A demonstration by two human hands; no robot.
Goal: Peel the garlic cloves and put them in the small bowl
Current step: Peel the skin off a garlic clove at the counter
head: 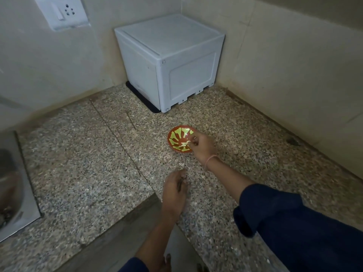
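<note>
Speckled granite table (78, 163) fills a dim kitchen corner between two beige tiled walls. A white plastic box (170, 61) stands in the table's far corner on a black mat (141, 99). On the left wall hangs a white switch-and-socket plate (62, 11), and a steel sink (11, 183) is set into the table's left edge.

The small bowl (177, 139), red with yellow-green streaks, stands upright near the middle of the table, in front of the box and well apart from it. The right hand (202, 147), with a thin band (211, 160) on its wrist and a dark blue sleeve (294, 222) pushed up the forearm, reaches over the bowl's right rim. Its fingertips are pinched together on a pale garlic clove (185, 143) that hangs inside the bowl.

The left hand (174, 191) is over the table's front edge, nearer than the bowl, with its fingers pointing down at the granite. It is blurred, with a thin dark streak by its fingers, and whether it holds anything cannot be told.
</note>
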